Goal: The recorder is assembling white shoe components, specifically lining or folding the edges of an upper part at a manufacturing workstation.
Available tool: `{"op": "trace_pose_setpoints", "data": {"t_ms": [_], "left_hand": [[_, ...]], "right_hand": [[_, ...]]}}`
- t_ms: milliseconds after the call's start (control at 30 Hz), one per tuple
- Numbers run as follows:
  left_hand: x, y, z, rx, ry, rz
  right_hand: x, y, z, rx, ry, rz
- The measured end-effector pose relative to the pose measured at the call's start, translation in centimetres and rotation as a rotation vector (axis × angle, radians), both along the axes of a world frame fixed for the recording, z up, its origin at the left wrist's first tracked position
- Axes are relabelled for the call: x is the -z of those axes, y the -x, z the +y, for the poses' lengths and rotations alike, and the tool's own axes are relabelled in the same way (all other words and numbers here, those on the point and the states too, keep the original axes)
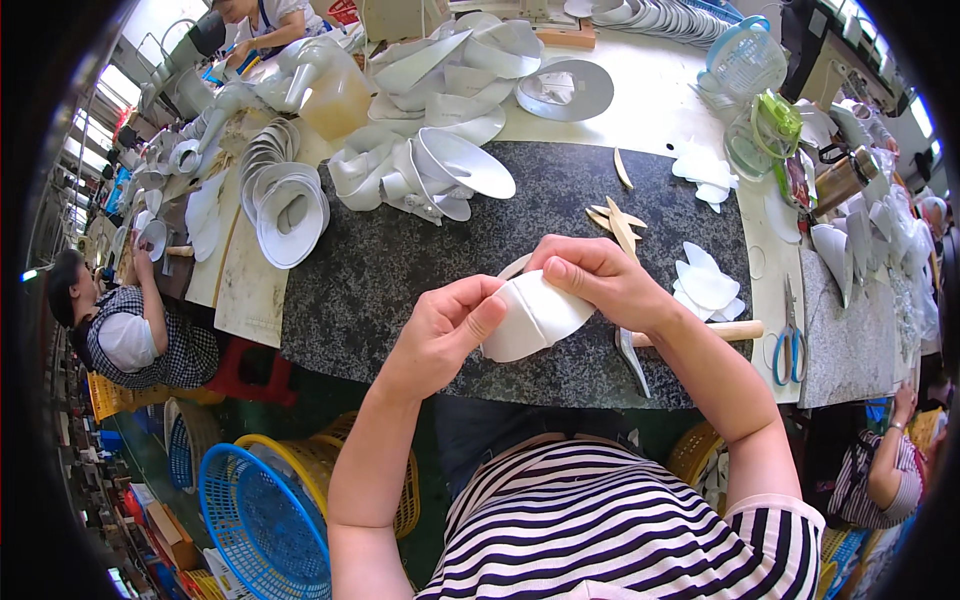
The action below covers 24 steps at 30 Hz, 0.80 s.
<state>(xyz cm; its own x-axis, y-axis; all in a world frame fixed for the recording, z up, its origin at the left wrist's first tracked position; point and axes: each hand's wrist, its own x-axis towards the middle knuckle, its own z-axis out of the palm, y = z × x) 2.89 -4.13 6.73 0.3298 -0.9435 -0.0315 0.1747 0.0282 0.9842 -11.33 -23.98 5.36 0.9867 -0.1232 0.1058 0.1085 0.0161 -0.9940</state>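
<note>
White piece point(520, 330), curved, one seam down its face: held above the dark slab point(380, 265), at the hub of my clock.

Left hand point(445, 330), nine o'clock: thumb and bent fingers pinching the near rim.

Right hand point(595, 275), two o'clock: thumb on the face, fingers behind, grasping the upper corner.

Handling, in my judgement from this remote seat: seam between the thumbs, pressure even on both sides – a hard tug from either one could twist the curve or crease it. I would work in small pinches along the seam, the left grip steadying while the right presses. What the hidden fingertips do behind, I cannot tell.

Tan slivers point(625, 228), between one and two: several, loose, one apart.

White cutouts point(708, 285), near three: a small pile.

Metal tool point(631, 362), four: just beside the right forearm – worth keeping clear of the wrist.

Scissors point(789, 350), three: blue-handled, well apart.

Pale rings point(266, 235), ten: stacked.
</note>
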Motion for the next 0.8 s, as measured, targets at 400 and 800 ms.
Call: {"op": "trace_pose_setpoints", "data": {"t_ms": [400, 800], "left_hand": [[0.8, 0.3, 1.5, -0.195, 0.152, 0.003], [3.9, -1.0, 2.2, -0.163, 0.345, 0.507]], "right_hand": [[-3.0, 2.2, 2.7, 0.246, 1.0, -0.48], [-1.3, 2.3, 3.3, 0.417, 0.964, -0.451]]}}
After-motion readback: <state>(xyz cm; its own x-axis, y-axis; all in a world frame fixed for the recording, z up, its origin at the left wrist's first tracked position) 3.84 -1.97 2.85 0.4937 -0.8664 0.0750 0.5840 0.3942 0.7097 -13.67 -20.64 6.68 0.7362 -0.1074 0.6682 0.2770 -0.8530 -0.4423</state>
